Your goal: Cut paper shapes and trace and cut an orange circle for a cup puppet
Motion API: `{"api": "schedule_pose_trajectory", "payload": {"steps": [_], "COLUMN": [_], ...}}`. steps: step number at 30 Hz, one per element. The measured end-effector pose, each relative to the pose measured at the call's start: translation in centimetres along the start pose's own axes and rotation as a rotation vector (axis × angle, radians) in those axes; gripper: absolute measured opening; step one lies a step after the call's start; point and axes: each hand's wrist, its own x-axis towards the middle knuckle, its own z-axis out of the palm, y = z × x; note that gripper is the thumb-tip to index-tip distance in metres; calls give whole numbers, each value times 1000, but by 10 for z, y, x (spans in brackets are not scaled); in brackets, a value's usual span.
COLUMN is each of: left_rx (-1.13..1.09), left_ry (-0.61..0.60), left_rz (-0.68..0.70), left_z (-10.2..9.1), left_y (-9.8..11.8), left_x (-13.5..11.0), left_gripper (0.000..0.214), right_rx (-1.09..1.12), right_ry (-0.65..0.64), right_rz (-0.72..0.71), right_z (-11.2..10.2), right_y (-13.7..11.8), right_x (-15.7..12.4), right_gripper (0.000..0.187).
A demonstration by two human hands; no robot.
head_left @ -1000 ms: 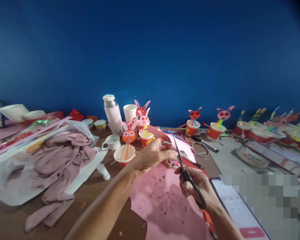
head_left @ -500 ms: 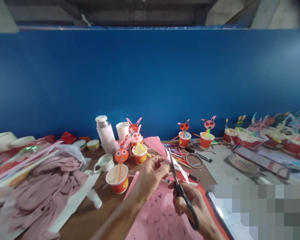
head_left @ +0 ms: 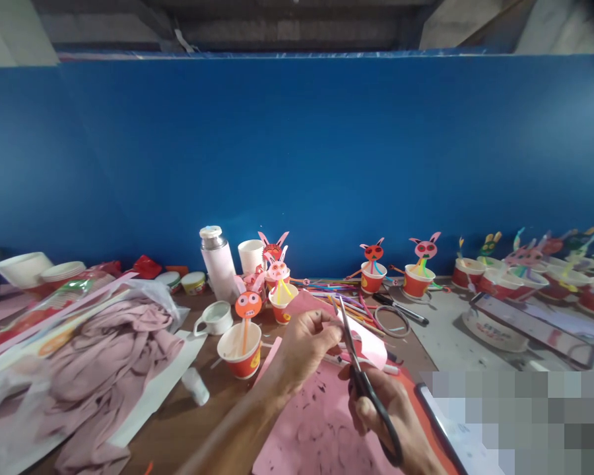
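Both hands work just above the pink sheet point(head_left: 317, 429): my left hand point(head_left: 304, 343) pinches a pink paper piece point(head_left: 371, 343), my right hand point(head_left: 381, 409) grips the scissors point(head_left: 356, 356), blades partway in. Finished cup figures point(head_left: 373, 267) stand beyond the sheet; this cut looks incomplete.

Pixelated block point(head_left: 517, 422) hiding the table's right corner, scissors point(head_left: 363, 379) handles cut off below

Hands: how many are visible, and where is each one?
2. The left hand pinches a pink paper piece at centre; the right hand holds black scissors just below it, to the right. No other hands show.
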Motion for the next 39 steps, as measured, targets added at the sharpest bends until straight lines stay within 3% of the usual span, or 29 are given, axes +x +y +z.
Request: {"api": "schedule_pose_trajectory", "payload": {"steps": [15, 30, 39], "left_rx": [-15, -31, -16], "left_ry": [-5, -52, -43], "left_rz": [4, 0, -33], "left_z": [1, -2, -7], "left_y": [0, 2, 5], "left_x": [0, 2, 1], "left_gripper": [13, 10, 12], "right_rx": [7, 0, 30], "right_ry": [-34, -16, -37], "right_rz": [-67, -10, -11], "right_z": [1, 0, -1], "right_y": [-2, -4, 4], "right_x": [0, 1, 0], "right_gripper": [56, 65, 57]}}
